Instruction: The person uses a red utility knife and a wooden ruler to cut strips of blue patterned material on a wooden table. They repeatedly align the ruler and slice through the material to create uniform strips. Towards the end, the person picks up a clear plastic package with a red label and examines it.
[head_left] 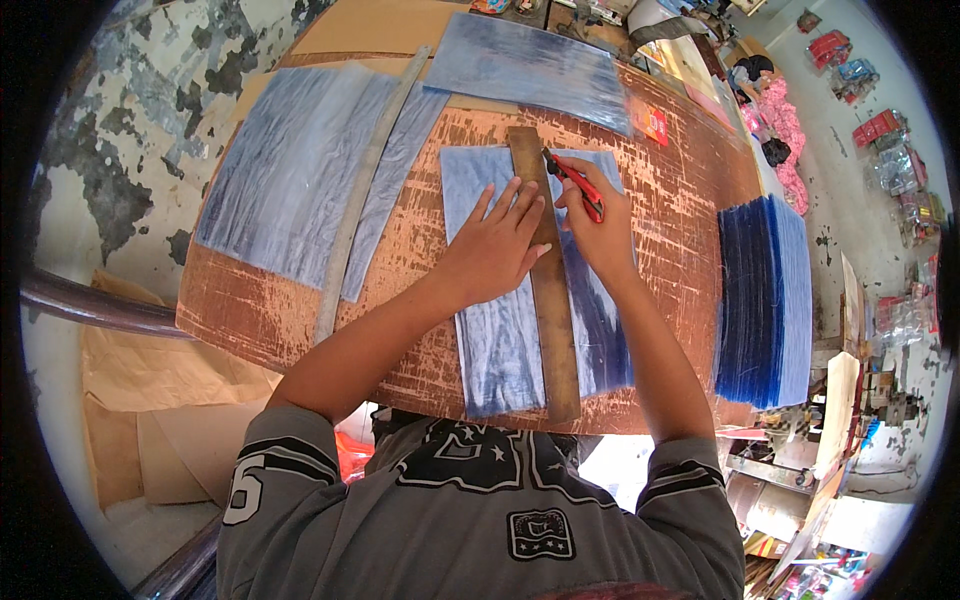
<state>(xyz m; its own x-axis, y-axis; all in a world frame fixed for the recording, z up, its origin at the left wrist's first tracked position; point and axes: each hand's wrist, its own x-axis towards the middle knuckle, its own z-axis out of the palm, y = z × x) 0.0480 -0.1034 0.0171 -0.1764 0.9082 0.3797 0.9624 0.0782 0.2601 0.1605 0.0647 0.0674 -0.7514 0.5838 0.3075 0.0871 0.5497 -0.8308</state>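
A bluish translucent plastic sheet (500, 345) lies in front of me on the scratched brown table. Lengthwise across it runs a flat brown straightedge (556, 340). My left hand (500, 245) is spread flat, pressing on the straightedge and the sheet beside it. In my right hand (597, 220) is a red and black utility knife (585, 190), gripped like a pen. Its tip is at the right edge of the straightedge, near the far end. Whether the blade touches the sheet is too small to tell.
Left on the table (660, 260), a larger bluish sheet (290, 170) lies under a long metal ruler (365, 200). Another sheet (530, 65) is at the far side, near a small orange packet (648, 122). A thick stack of blue sheets (765, 300) stands at the right edge.
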